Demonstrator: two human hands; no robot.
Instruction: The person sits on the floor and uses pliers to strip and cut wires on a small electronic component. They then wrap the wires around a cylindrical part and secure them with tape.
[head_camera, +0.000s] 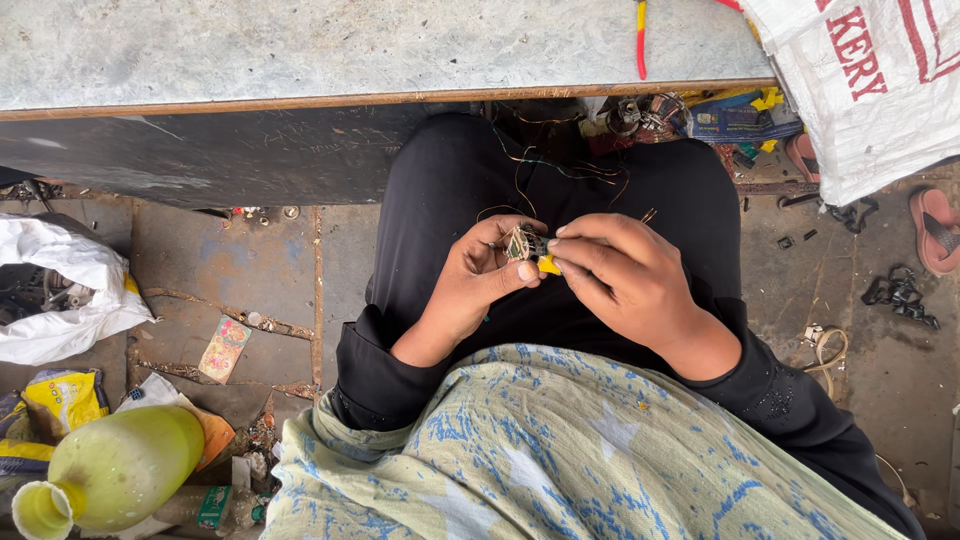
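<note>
- Where the two hands meet over the lap sits a small wire-wound part (522, 243), seemingly a little coil with copper windings and a yellow piece at its lower edge; it is held up off the black cloth, near the middle of the view.
- Left hand (470, 285): its grip is closed on the part, thumb below and fingertips curled round its left side.
- Right hand (625, 275): its grip is narrow, fingertips pinched at the right side of the same part by the yellow piece; whether they hold a wire end or only the part itself is too small to tell.
- Thin copper wire strands (545, 165) trail loose over the black trousers just beyond the hands, so I judge the work on the windings to be under way, with loose wire not yet dealt with.
- Nearer, a patterned green-and-blue scarf (540, 460) covers the person's front.
- Farther off, the grey desk (350, 45) edge runs across the top, with red-and-yellow pliers (640, 40) lying on it and a white printed sack (870, 90) at far right.
- On the floor at near left lie a pale green plastic bottle (120, 470) and a white bag (60, 290); a sandal (935, 230) lies at right.
</note>
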